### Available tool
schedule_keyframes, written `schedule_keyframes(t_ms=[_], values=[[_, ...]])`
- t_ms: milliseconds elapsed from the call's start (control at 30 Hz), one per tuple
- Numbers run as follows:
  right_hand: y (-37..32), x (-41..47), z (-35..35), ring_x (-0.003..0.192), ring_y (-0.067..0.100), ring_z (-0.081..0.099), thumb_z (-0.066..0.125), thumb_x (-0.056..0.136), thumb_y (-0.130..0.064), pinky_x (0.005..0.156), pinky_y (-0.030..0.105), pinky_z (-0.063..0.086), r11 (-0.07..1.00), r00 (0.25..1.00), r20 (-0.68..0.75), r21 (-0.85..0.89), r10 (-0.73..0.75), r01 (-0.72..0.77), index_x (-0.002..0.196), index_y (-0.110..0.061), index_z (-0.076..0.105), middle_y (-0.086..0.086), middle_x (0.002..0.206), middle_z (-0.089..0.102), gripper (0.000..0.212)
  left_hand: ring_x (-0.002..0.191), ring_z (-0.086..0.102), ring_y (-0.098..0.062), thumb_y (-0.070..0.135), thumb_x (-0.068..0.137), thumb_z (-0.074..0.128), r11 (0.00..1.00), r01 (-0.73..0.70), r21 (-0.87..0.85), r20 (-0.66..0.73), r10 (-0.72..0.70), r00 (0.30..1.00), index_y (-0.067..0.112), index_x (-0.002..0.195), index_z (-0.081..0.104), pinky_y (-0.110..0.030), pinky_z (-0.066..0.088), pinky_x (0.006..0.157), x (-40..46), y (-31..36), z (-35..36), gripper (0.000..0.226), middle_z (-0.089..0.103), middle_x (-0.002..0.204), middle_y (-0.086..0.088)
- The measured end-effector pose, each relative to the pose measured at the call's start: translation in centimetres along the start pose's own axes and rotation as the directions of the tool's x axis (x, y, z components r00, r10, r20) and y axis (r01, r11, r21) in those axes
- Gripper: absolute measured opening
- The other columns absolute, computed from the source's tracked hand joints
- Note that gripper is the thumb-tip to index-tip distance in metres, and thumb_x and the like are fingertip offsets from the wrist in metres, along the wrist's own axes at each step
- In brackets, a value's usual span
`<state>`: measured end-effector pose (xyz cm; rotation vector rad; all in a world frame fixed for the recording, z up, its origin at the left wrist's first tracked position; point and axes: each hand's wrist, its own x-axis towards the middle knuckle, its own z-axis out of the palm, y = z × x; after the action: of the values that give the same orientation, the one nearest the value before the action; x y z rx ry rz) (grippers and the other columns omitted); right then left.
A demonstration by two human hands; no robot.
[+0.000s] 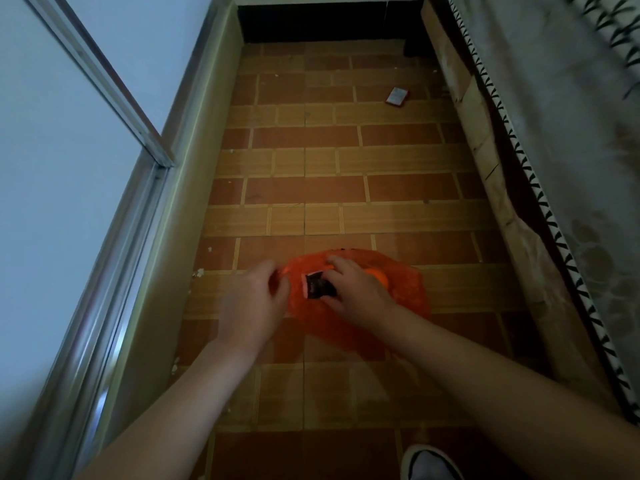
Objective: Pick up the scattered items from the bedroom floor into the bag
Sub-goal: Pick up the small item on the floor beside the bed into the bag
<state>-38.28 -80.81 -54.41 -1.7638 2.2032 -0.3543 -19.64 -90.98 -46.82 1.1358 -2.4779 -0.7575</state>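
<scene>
An orange plastic bag (405,299) hangs open above the tiled floor in the middle of the view. My left hand (252,303) pinches the bag's left edge. My right hand (356,289) holds a small dark packet (317,287) at the bag's mouth, and an orange round thing (377,275) shows just behind that hand inside the bag. Farther away on the floor lies a small white and red packet (396,97), well apart from both hands.
A wall with a metal-framed sliding door (114,237) runs along the left. A bed (540,140) with a patterned cover runs along the right. Small white crumbs (200,271) dot the floor by the left skirting. A shoe (429,464) shows at the bottom.
</scene>
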Motion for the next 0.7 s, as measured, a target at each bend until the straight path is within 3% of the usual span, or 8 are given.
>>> schedule_keyframes(t_ms=[200, 300, 400, 533, 633, 700], values=[[0.3, -2.5, -0.5, 0.126, 0.027, 0.056, 0.067, 0.090, -0.019, 0.090, 0.044, 0.058, 0.998, 0.994, -0.107, 0.064, -0.001, 0.008, 0.117, -0.012, 0.070, 0.009, 0.142, 0.056, 0.028, 0.059, 0.060, -0.003, 0.036, 0.102, 0.061, 0.994, -0.058, -0.090, -0.030, 0.055, 0.998, 0.023, 0.087, 0.066, -0.024, 0.049, 0.051, 0.6, 0.8, -0.4, 0.020, 0.061, 0.069, 0.013], [1.7, -5.0, -2.0, 0.118, 0.024, 0.058, 0.069, 0.086, -0.019, 0.088, 0.043, 0.056, 1.000, 0.974, -0.225, 0.005, 0.030, -0.030, 0.107, -0.015, 0.070, 0.005, 0.131, 0.061, 0.022, 0.057, 0.059, -0.006, 0.038, 0.103, 0.060, 0.992, -0.076, -0.105, -0.048, 0.072, 0.996, 0.025, 0.086, 0.064, -0.027, 0.048, 0.048, 0.8, 1.0, -0.4, 0.021, 0.059, 0.065, 0.012], [3.0, -7.5, -3.9, 0.123, 0.028, 0.054, 0.074, 0.080, -0.020, 0.096, 0.048, 0.048, 0.981, 0.931, -0.328, -0.049, 0.161, -0.188, 0.116, -0.019, 0.068, 0.004, 0.132, 0.058, 0.036, 0.056, 0.060, -0.006, 0.039, 0.103, 0.060, 0.987, -0.107, -0.119, -0.082, 0.097, 0.992, 0.027, 0.088, 0.065, -0.031, 0.051, 0.046, 1.1, 1.9, -0.7, 0.020, 0.060, 0.064, 0.013], [3.1, -10.0, -5.5, 0.134, 0.029, 0.046, 0.077, 0.079, -0.031, 0.108, 0.051, 0.043, 0.882, 0.872, -0.260, -0.120, 0.415, -0.455, 0.137, -0.026, 0.055, 0.006, 0.145, 0.049, 0.063, 0.054, 0.060, -0.005, 0.042, 0.102, 0.061, 0.983, -0.112, -0.145, -0.116, 0.096, 0.989, 0.030, 0.086, 0.064, -0.033, 0.049, 0.045, 1.5, 3.2, -0.6, 0.021, 0.061, 0.062, 0.012], [3.4, -11.0, -6.0, 0.132, 0.026, 0.047, 0.076, 0.081, -0.034, 0.105, 0.045, 0.043, 0.823, 0.818, -0.217, -0.093, 0.532, -0.560, 0.143, -0.027, 0.047, 0.003, 0.143, 0.047, 0.068, 0.054, 0.058, -0.002, 0.042, 0.101, 0.061, 0.985, -0.134, -0.106, -0.104, 0.123, 0.987, 0.028, 0.087, 0.064, -0.028, 0.044, 0.044, 1.4, 3.9, -0.1, 0.020, 0.060, 0.064, 0.013], [3.6, -11.5, -6.3, 0.123, 0.025, 0.053, 0.076, 0.083, -0.030, 0.095, 0.036, 0.046, 0.803, 0.792, -0.205, -0.039, 0.575, -0.594, 0.140, -0.025, 0.050, 0.002, 0.133, 0.052, 0.063, 0.054, 0.057, -0.002, 0.041, 0.101, 0.062, 0.987, -0.140, -0.075, -0.087, 0.133, 0.987, 0.027, 0.087, 0.063, -0.023, 0.038, 0.043, 1.3, 4.1, 0.2, 0.020, 0.059, 0.064, 0.014]])
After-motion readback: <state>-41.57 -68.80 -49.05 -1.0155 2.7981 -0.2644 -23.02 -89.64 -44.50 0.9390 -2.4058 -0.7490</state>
